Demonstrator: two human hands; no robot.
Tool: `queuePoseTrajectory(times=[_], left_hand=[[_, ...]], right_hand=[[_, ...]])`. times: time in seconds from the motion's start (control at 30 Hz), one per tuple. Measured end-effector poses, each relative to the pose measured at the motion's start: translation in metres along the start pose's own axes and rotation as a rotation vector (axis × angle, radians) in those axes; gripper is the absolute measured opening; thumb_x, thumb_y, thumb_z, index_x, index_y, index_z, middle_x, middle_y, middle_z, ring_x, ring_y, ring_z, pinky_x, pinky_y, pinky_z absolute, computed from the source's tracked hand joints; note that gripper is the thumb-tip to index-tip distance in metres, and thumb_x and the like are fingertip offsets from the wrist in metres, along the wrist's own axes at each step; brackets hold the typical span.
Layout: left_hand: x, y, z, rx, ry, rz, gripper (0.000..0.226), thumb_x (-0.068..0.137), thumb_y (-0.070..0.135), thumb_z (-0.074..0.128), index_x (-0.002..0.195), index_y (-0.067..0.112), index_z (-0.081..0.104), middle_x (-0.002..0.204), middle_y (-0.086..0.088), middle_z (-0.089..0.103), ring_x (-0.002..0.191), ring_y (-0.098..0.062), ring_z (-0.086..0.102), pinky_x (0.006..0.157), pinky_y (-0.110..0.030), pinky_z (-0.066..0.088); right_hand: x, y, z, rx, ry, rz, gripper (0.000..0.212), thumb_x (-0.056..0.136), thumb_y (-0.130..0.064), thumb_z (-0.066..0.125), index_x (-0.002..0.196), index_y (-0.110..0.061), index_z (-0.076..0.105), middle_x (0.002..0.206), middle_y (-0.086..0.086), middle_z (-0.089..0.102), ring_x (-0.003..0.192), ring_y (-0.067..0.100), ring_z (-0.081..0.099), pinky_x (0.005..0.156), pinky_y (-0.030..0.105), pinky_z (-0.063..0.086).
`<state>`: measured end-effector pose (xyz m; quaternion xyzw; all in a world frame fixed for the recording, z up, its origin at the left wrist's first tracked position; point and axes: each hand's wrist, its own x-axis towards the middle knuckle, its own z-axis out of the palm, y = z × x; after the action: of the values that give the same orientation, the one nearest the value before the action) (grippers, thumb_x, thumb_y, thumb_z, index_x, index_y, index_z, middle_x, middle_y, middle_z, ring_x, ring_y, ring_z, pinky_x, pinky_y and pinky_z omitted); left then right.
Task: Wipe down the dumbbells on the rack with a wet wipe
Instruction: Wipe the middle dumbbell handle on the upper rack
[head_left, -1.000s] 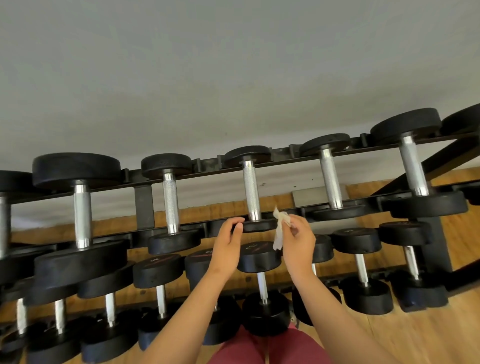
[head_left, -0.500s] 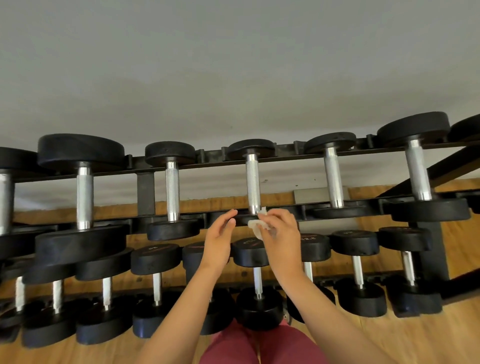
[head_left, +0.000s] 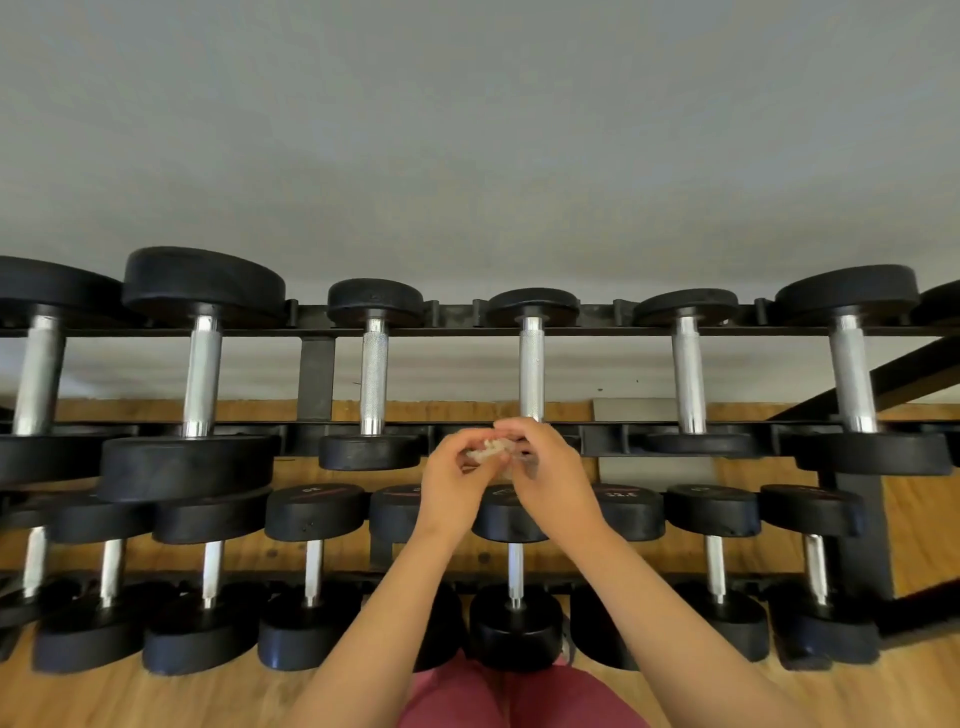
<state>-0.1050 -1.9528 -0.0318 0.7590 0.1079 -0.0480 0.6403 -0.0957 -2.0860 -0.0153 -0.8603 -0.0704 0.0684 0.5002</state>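
A black two-tier rack (head_left: 317, 382) holds black dumbbells with knurled steel handles. My left hand (head_left: 451, 486) and my right hand (head_left: 553, 478) meet in front of the near head of the top-row middle dumbbell (head_left: 532, 364). Both pinch a small crumpled white wet wipe (head_left: 488, 449) between their fingertips. That dumbbell's near head is mostly hidden behind my hands. Below them sits a lower-row dumbbell (head_left: 511, 571).
Larger dumbbells (head_left: 200, 374) fill the rack's left side, smaller ones (head_left: 688, 374) the right. A diagonal rack brace (head_left: 914, 371) rises at the right. Wooden floor (head_left: 924, 509) lies beneath, a grey wall behind. My red-clad legs (head_left: 519, 699) are at the bottom edge.
My right hand brought the dangling wipe down and left to the dumbbell's near head. My left hand closed in and now grips the wipe too. The view shifted slightly.
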Motion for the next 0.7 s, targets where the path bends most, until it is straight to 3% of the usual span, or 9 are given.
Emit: queuePoseTrajectory(times=[0.13, 0.23, 0.3, 0.4, 0.53, 0.6, 0.7], left_hand=[[0.006, -0.005, 0.006, 0.085, 0.079, -0.009, 0.026, 0.086, 0.002, 0.068, 0.094, 0.027, 0.067, 0.101, 0.002, 0.067, 0.095, -0.008, 0.063, 0.081, -0.02, 0.052], [0.008, -0.016, 0.012, -0.141, 0.228, -0.212, 0.015, 0.092, 0.005, 0.062, 0.096, 0.018, 0.069, 0.099, -0.002, 0.07, 0.092, -0.012, 0.065, 0.075, -0.016, 0.052], [0.009, -0.024, 0.016, -0.227, 0.279, -0.308, 0.015, 0.095, 0.006, 0.059, 0.097, 0.016, 0.07, 0.102, -0.008, 0.071, 0.096, -0.018, 0.067, 0.078, -0.02, 0.052], [0.008, -0.021, 0.022, -0.236, 0.283, -0.274, 0.013, 0.094, 0.008, 0.061, 0.101, 0.012, 0.072, 0.1, -0.007, 0.072, 0.095, -0.017, 0.068, 0.087, -0.026, 0.055], [0.008, -0.015, 0.025, -0.174, 0.303, -0.185, 0.021, 0.093, 0.01, 0.063, 0.113, 0.01, 0.071, 0.107, -0.002, 0.07, 0.101, -0.009, 0.064, 0.078, -0.008, 0.05], [0.012, -0.017, 0.022, -0.184, 0.301, -0.229, 0.022, 0.095, 0.01, 0.059, 0.114, 0.012, 0.071, 0.107, -0.002, 0.07, 0.103, -0.013, 0.065, 0.074, -0.008, 0.05], [0.02, -0.011, 0.016, -0.141, 0.273, -0.257, 0.022, 0.097, 0.01, 0.057, 0.112, 0.017, 0.07, 0.101, 0.002, 0.07, 0.099, -0.012, 0.066, 0.068, -0.009, 0.05]], right_hand=[[-0.004, 0.016, -0.008, -0.086, 0.236, -0.092, 0.035, 0.088, 0.003, 0.06, 0.117, -0.015, 0.063, 0.117, -0.006, 0.06, 0.114, -0.003, 0.046, 0.1, 0.005, 0.032], [-0.001, 0.027, -0.007, -0.098, 0.209, -0.007, 0.028, 0.093, -0.006, 0.058, 0.12, -0.015, 0.062, 0.12, -0.006, 0.06, 0.117, 0.0, 0.044, 0.098, 0.002, 0.028], [0.0, 0.031, -0.004, -0.116, 0.196, -0.003, 0.024, 0.096, -0.01, 0.056, 0.118, -0.016, 0.064, 0.117, -0.006, 0.061, 0.114, 0.0, 0.045, 0.097, 0.004, 0.03], [0.002, 0.036, -0.004, -0.074, 0.229, -0.005, 0.02, 0.099, -0.014, 0.051, 0.112, -0.016, 0.065, 0.11, -0.01, 0.061, 0.108, -0.002, 0.047, 0.093, 0.004, 0.032], [0.007, 0.039, -0.004, -0.004, 0.287, 0.104, 0.022, 0.102, -0.015, 0.045, 0.109, -0.018, 0.065, 0.105, -0.011, 0.06, 0.104, -0.002, 0.045, 0.088, -0.002, 0.029], [0.01, 0.038, -0.004, 0.045, 0.315, 0.166, 0.021, 0.103, -0.016, 0.042, 0.105, -0.024, 0.062, 0.101, -0.013, 0.058, 0.105, 0.002, 0.046, 0.087, 0.001, 0.03], [0.018, 0.037, -0.001, 0.163, 0.378, 0.264, 0.021, 0.104, -0.019, 0.04, 0.103, -0.025, 0.06, 0.099, -0.015, 0.057, 0.108, 0.008, 0.049, 0.092, 0.015, 0.035]])
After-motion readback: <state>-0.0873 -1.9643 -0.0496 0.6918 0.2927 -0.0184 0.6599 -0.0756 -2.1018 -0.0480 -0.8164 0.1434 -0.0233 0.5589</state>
